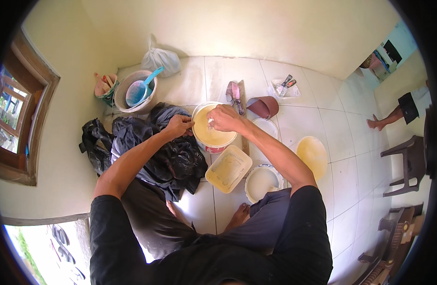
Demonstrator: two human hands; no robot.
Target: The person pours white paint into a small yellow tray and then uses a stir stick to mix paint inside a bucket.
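Note:
A round bucket (215,149) of cream-yellow paint-like stuff stands on the floor in front of me. My left hand (180,126) is closed at the bucket's left rim, thumb and fingers pinching its edge. Over the far side of the opening, my right hand (224,118) is curled round something whitish that dips toward the paint; its kind is hidden by my fingers. Nearer to me sits a cream rectangular tub (229,169) with smears inside. To its right is a round basin (263,183) holding whitish stuff.
Dark plastic and cloth (157,147) lie heaped at left. Behind them are a bucket (120,99) with a blue dipper (139,91) and a tied white bag (161,59). Scrapers (287,83), a brown container (263,107) and a yellowish disc (312,156) lie right. A person's leg (388,118) shows far right.

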